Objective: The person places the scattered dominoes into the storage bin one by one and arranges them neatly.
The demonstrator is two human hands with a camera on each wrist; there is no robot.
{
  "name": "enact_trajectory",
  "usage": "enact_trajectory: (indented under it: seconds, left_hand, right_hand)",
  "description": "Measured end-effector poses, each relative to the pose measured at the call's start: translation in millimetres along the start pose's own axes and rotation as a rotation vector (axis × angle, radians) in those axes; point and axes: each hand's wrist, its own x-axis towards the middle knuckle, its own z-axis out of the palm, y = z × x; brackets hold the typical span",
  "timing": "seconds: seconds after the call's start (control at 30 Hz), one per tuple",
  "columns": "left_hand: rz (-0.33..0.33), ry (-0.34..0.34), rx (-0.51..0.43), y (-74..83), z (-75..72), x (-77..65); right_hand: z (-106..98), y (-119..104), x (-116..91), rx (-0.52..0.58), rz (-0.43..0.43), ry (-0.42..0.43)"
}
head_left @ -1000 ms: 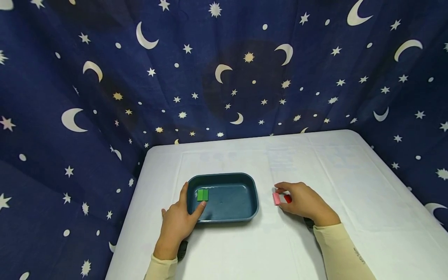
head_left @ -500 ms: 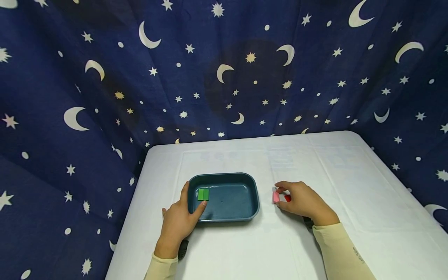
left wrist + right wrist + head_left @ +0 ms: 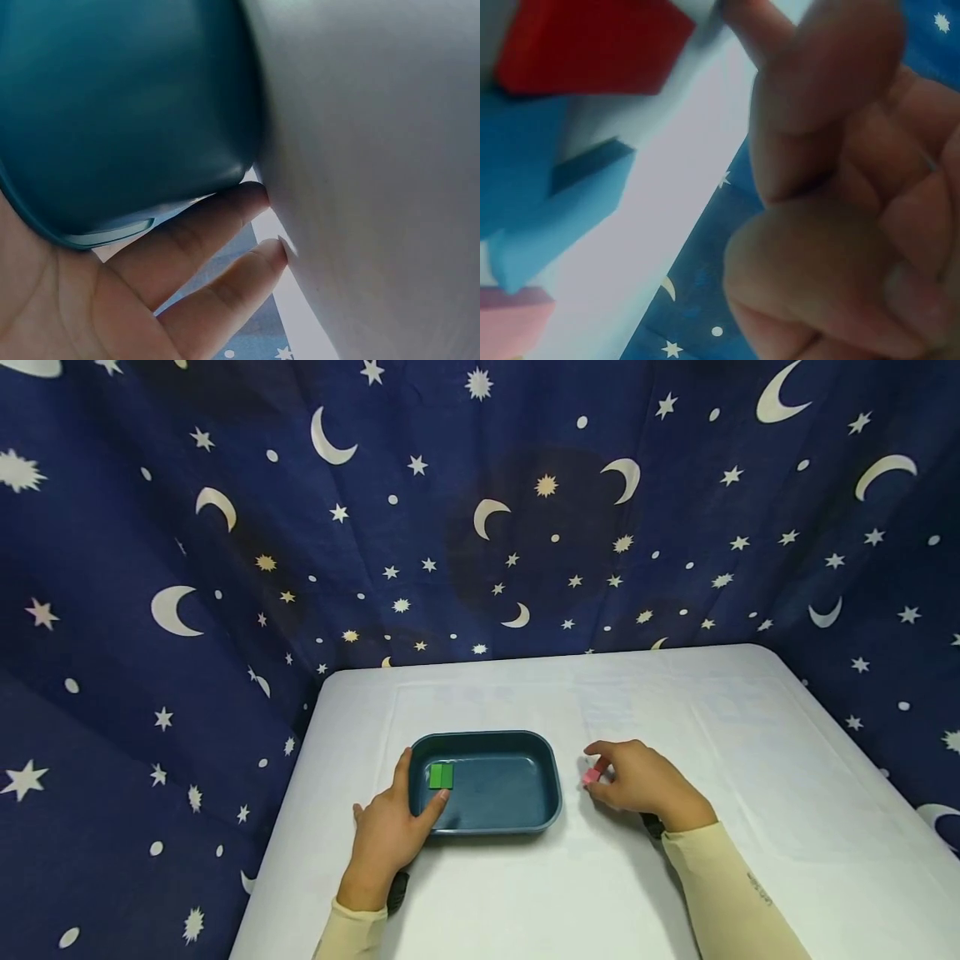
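My left hand (image 3: 390, 839) holds the left end of a dark teal plastic tub (image 3: 495, 831), thumb over the front rim and the other fingers along the outer wall. In the left wrist view the palm lies against the tub's rim and two fingers reach down its side. Two green blocks (image 3: 441, 776) sit side by side inside at the left. To the right of the tub, my right hand (image 3: 641, 781) pinches a small pink block (image 3: 591, 776) between thumb and fingertips. The right wrist view shows a red block (image 3: 592, 45) and blue block pieces (image 3: 562, 217) close by, hidden under the hand in the head view.
A white cloth covers the table (image 3: 517, 893). Behind it and along both sides hangs a dark blue curtain (image 3: 420, 527) with moons and stars. A dark wrist strap (image 3: 397, 891) shows under the left sleeve.
The pink block has turned and tilted in my right fingertips. The right hand has shifted slightly, and the red block has gone out of sight beneath it. The left hand stays on the tub.
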Motion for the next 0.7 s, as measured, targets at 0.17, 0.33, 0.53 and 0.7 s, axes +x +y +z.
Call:
enact_trajectory:
  seconds: [0.17,0.33,0.53,0.7]
  left_hand:
    - [-0.003,-0.001,-0.004,0.6,-0.7,-0.3]
    - [0.000,0.003,0.003,-0.7,-1.7,0.9]
    - [-0.003,0.001,-0.005,0.3,-2.7,1.1]
    - [-0.010,-0.006,-0.008,2.1,-3.3,-0.5]
  right_hand:
    - [-8.3,-5.3,7.9,-0.018,-0.016,0.015]
    - [-20.6,-16.7,20.6,-0.083,-0.056,0.093]
    - [-31.3,-38.7,35.2,-0.087,-0.095,0.162]
    - [-34.2,-56.3,45.4,-0.092,-0.142,0.208]
